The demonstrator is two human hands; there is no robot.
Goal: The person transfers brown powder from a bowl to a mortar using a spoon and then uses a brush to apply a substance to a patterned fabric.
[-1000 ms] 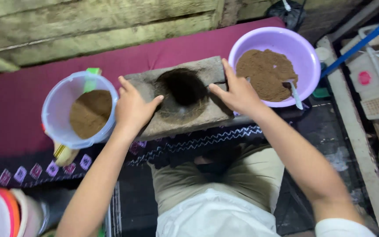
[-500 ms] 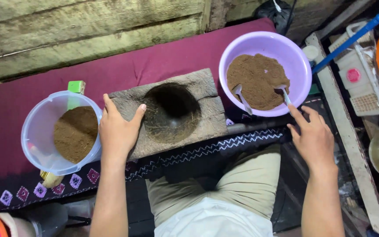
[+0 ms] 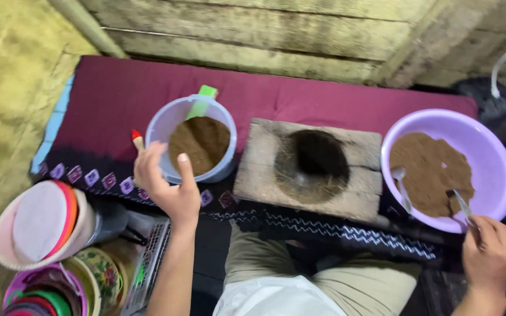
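**Both hands out at the two powder bowls, stone block in the middle**

So, looking down from the head view: the left hand (image 3: 168, 184) is spread open, fingers loose, right at the near rim of the pale blue tub (image 3: 158, 131), thumb just touching or almost touching the wall, hard to say which. It holds nothing. That tub has a heap of brown powder (image 3: 199, 140) in it and a green scoop handle (image 3: 201, 100) sticking out the far side. A small red-tipped stick (image 3: 137, 139) sits just beside the tub on the left.

The right hand (image 3: 492, 257) is curled closed around the handle of a metal spoon (image 3: 461, 205), whose bowl end is dug into the brown powder (image 3: 428, 169) in the purple basin (image 3: 487, 140). A second spoon (image 3: 401, 186) lies in the same basin, to the left.

Between both bowls sits the stone block (image 3: 311, 167) with a dark round hollow, untouched, on the maroon cloth (image 3: 112, 96). Down at the bottom left is a stack of coloured plastic plates (image 3: 42, 225).
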